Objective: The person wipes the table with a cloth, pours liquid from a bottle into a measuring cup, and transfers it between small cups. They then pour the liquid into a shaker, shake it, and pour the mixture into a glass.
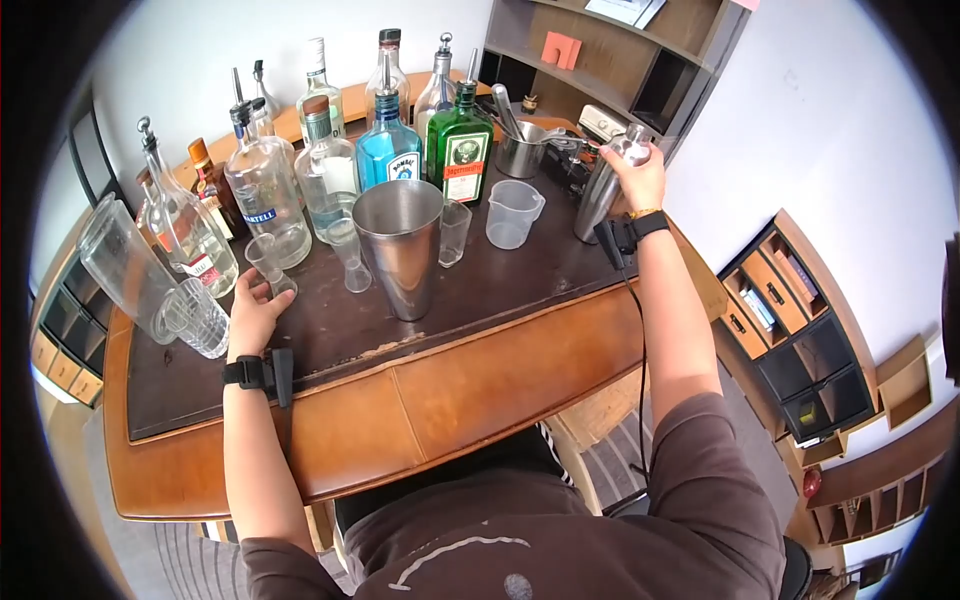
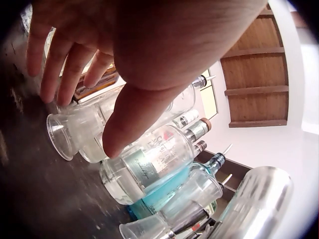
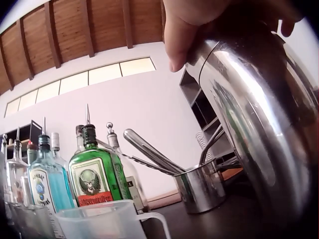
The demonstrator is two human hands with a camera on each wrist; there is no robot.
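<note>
My right hand [image 1: 640, 178] grips a silver cocktail shaker [image 1: 600, 200] round its top, at the right end of the dark tabletop. Seen from the right wrist, the shaker [image 3: 259, 114] fills the right side, with the thumb against its upper part. My left hand [image 1: 258, 312] is by a small clear hourglass-shaped measuring cup [image 1: 266, 256] at the left. In the left wrist view its fingers are loosely spread, with the thumb apart and the clear cup [image 2: 61, 137] showing between. A tall metal shaker tin [image 1: 398, 250] stands upright between the hands.
Several bottles, among them a blue one [image 1: 388, 150] and a green one [image 1: 462, 145], line the back. A clear measuring jug [image 1: 513, 215], a second hourglass cup [image 1: 350, 258] and a metal pot with tools [image 1: 520, 152] stand nearer. Clear glasses [image 1: 203, 318] lean at the left.
</note>
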